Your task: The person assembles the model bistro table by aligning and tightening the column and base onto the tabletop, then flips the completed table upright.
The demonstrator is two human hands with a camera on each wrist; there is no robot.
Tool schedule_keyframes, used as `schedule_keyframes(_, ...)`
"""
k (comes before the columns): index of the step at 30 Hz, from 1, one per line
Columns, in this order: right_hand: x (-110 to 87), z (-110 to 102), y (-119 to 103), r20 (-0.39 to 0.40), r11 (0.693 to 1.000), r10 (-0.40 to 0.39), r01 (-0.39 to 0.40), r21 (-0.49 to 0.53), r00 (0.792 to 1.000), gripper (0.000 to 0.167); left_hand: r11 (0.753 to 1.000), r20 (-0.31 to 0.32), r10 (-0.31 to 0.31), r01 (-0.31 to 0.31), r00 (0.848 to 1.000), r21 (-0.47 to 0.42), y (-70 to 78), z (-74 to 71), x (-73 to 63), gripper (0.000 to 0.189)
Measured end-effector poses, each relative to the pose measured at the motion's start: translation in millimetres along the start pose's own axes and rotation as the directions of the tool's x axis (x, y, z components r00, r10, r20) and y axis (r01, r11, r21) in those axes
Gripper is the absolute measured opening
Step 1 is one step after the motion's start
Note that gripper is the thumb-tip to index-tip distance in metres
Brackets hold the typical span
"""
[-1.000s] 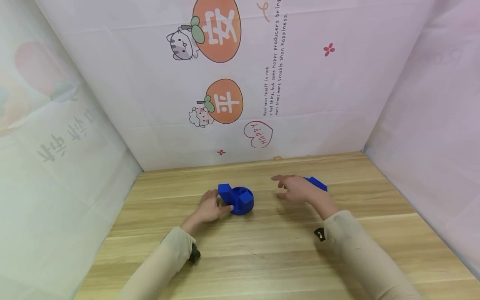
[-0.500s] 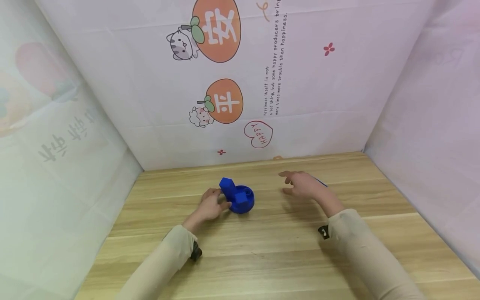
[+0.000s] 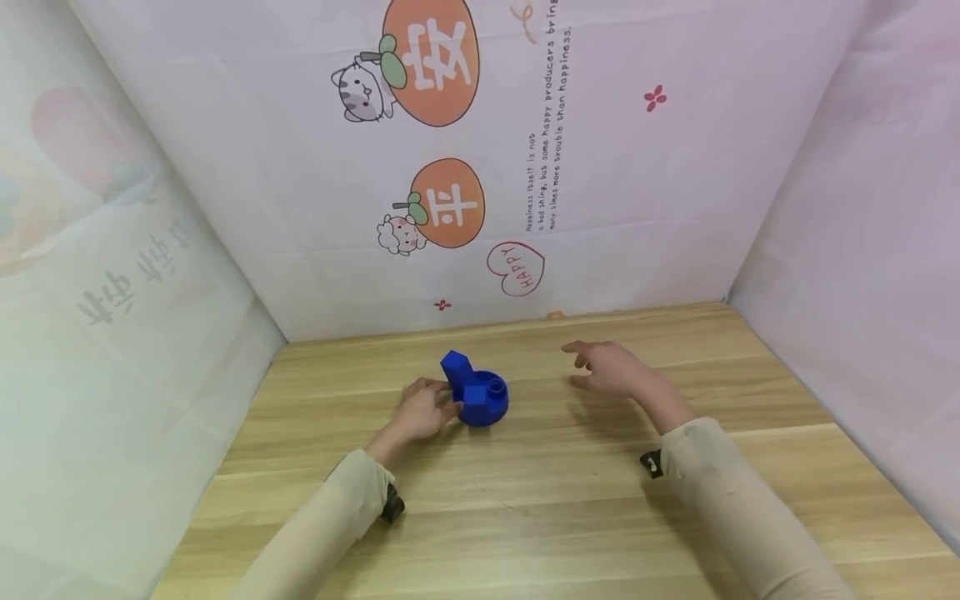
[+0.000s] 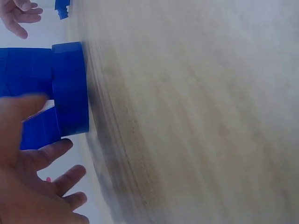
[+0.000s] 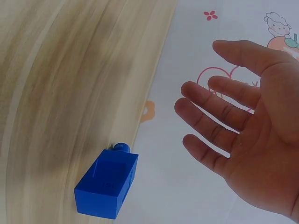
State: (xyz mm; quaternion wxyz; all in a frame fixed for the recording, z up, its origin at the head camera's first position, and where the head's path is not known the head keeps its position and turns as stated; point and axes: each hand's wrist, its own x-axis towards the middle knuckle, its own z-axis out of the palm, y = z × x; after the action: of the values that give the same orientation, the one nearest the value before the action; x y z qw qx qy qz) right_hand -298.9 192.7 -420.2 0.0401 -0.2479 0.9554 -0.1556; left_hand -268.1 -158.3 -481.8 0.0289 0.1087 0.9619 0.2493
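Observation:
A blue round base (image 3: 497, 408) sits on the table with blue blocks (image 3: 457, 367) rising from it and a small round peg beside them. My left hand (image 3: 422, 410) is at its left side, thumb toward the near block and fingers behind the taller one. In the left wrist view, thumb and index finger straddle a block joined to the base (image 4: 70, 88). My right hand (image 3: 611, 369) hovers apart to the right, fingers relaxed, holding nothing. Below it in the right wrist view lies a separate blue block (image 5: 107, 186) with a round stud; the hand hides it in the head view.
The wooden table (image 3: 525, 517) meets a printed white cloth wall (image 3: 600, 192) at the back. Cloth walls also rise at left and right. Dark wrist devices (image 3: 392, 502) sit at both cuffs.
The blue base has turned under my left hand: the taller block shifted back and right, the nearer block left. My right hand moved slightly right, covering the separate block in the head view.

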Motion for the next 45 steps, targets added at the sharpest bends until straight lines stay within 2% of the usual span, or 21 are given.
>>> schedule_keyframes(4,-1.8,1,1,0.006,1.0,0.004,-0.004,-0.003,1.0,0.058,1.0,-0.011,0.006,-0.006,1.0,0.023,-2.8,2.7,0.8,0.051)
schedule_keyframes(10,-3.2,2,5,0.0,1.0,0.02,-0.02,0.005,1.0,0.058,0.999,-0.089,0.01,-0.007,0.996,0.035,-2.8,3.2,1.0,0.043)
schedule_keyframes(13,-4.3,1,7,-0.002,1.0,0.026,-0.026,0.007,1.0,0.058,1.0,-0.097,-0.002,0.004,0.995,0.019,-3.3,3.7,0.1,0.042)
schedule_keyframes(17,-5.0,0,7,0.0,1.0,0.024,-0.024,0.007,1.0,0.058,0.999,-0.102,-0.005,0.01,0.995,0.042,-2.6,3.4,-0.2,0.04)
schedule_keyframes(20,-4.6,1,7,0.002,1.0,0.023,-0.023,0.011,1.0,0.058,0.997,-0.081,-0.012,0.018,0.997,0.073,0.5,1.9,-1.2,0.05)
schedule_keyframes(23,-4.7,1,7,-0.007,1.0,0.029,-0.029,0.008,1.0,0.058,0.996,-0.028,-0.029,0.031,0.999,0.088,5.5,0.5,-3.4,0.069)
schedule_keyframes(28,-5.4,1,9,-0.027,0.999,0.043,-0.043,-0.01,0.999,0.057,0.991,0.023,-0.087,0.084,0.996,0.105,11.4,3.3,-5.7,0.094)
schedule_keyframes(33,-7.1,1,15,-0.052,0.996,0.083,-0.085,-0.041,0.995,0.057,0.986,0.043,-0.104,0.098,0.994,0.135,13.1,7.5,-7.5,0.086)
schedule_keyframes(36,-8.0,0,23,-0.07,0.991,0.116,-0.12,-0.058,0.991,0.057,0.988,0.047,-0.095,0.088,0.994,0.128,12.8,7.5,-7.5,0.081)
schedule_keyframes(45,-12.6,-7,34,-0.084,0.972,0.215,-0.221,-0.076,0.973,0.056,0.993,0.046,-0.075,0.07,0.996,0.093,7.1,7.1,-5.3,0.081)
